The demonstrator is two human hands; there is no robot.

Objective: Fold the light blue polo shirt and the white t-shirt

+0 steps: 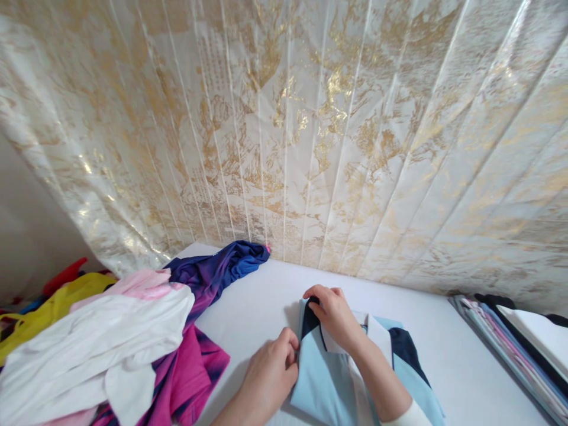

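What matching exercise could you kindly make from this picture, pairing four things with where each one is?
Things
1. Light-blue shirt
2. White garment
3. Folded stack
4. Gold-patterned sheet

Places
A. Lying at the right side of the white surface
B. Rising behind the white surface
C. Touched by the left hand and the right hand
D. Atop the loose heap at left

Pairs: 1-C, 2-D, 3-A, 4-B

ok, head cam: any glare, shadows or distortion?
Head view: glare streaks on the gold-patterned backdrop; head view: soft shadow beside the left hand on the white surface; head view: backdrop lines fan out, suggesting wide-angle distortion.
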